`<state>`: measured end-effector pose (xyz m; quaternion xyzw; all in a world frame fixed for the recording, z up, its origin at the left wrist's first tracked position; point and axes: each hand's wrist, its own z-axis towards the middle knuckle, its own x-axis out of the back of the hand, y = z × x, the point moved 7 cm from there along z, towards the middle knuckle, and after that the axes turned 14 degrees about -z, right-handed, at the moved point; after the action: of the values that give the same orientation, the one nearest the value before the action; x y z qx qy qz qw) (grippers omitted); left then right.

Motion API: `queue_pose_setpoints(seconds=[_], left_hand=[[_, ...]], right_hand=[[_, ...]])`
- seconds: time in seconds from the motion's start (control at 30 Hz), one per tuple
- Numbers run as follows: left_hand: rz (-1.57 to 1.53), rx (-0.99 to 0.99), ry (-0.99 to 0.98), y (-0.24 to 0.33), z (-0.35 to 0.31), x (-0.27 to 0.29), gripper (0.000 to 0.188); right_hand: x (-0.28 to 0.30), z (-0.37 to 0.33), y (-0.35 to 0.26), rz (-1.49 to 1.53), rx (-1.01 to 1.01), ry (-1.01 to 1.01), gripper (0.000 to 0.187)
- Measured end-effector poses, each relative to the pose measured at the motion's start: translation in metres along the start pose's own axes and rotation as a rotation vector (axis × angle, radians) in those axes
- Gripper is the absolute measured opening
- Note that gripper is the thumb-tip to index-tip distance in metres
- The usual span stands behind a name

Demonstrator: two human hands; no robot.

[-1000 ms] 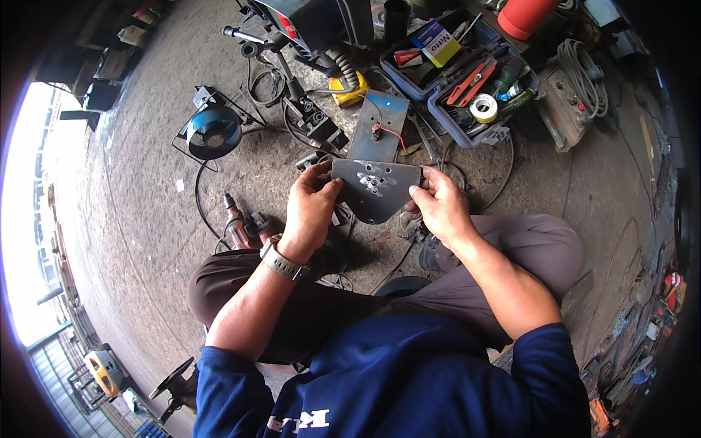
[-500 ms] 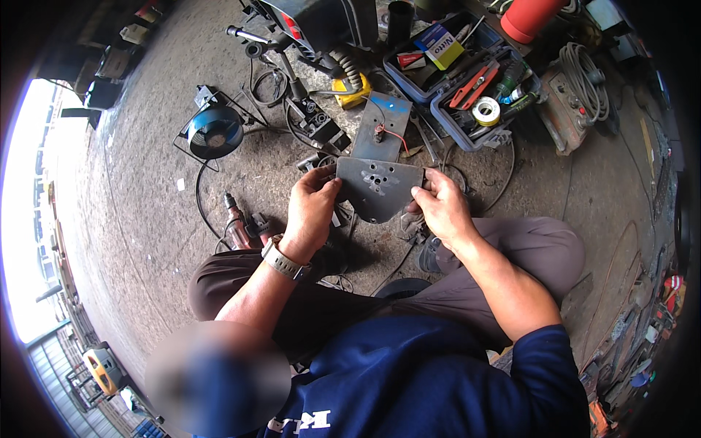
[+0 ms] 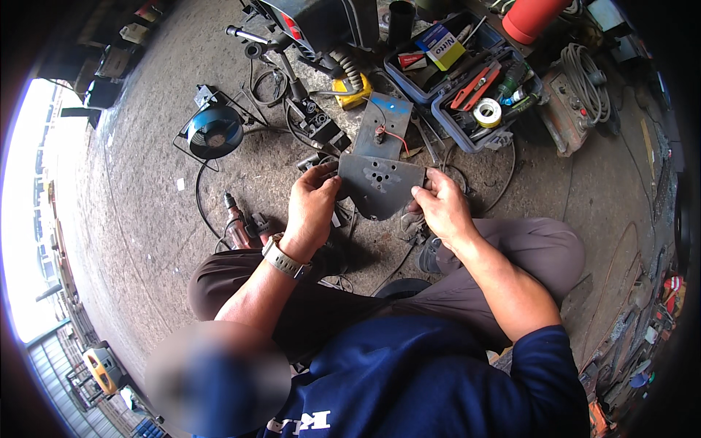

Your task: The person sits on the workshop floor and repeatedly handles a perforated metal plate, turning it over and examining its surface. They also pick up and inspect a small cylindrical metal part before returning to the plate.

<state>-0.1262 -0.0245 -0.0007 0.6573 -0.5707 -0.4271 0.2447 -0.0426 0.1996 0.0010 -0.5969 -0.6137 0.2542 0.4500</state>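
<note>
Daylight (image 3: 33,212) glares in at the far left of this workshop, and from there the rough grey floor (image 3: 142,197) runs across under everything. Moving right, I see a blue fan (image 3: 214,133) in its frame, then a drill (image 3: 235,223) lying near the person's knee. Behind and to the right of the fan is a dark metal stand (image 3: 318,124) among loose cables.

Next comes the left hand (image 3: 310,204), a watch (image 3: 286,258) at its wrist, the thumb and fingers pinching the left edge of a dark plate (image 3: 358,193). That plate is up off the floor, in front of the seated person, its broad face showing, with a cluster of holes near the middle. Just beyond its far edge lies a second plate (image 3: 372,146), blue-marked at the top, with a red wire (image 3: 398,136) on it; whether the two touch, I can't tell. Something yellow (image 3: 350,93) sits behind.

On the plate's right edge, the right hand (image 3: 444,208) pinches in the same way, thumb on the near face. Farther right is an open toolbox (image 3: 447,130) holding a tape roll (image 3: 487,112) and a red cutter (image 3: 475,85), then a cable coil (image 3: 586,80)
</note>
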Motion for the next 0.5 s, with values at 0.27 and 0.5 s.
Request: queue_pose_setpoints(seconds=[0.27,0.5], left_hand=[[-0.061,-0.008,-0.010,0.003,0.001,-0.003,0.032],[-0.054,-0.049,-0.008,0.009,-0.002,-0.007,0.026]], right_hand=[[0.000,0.005,0.005,0.044,-0.019,0.012,0.018],[0.001,0.004,-0.006,0.057,0.041,0.017,0.026]])
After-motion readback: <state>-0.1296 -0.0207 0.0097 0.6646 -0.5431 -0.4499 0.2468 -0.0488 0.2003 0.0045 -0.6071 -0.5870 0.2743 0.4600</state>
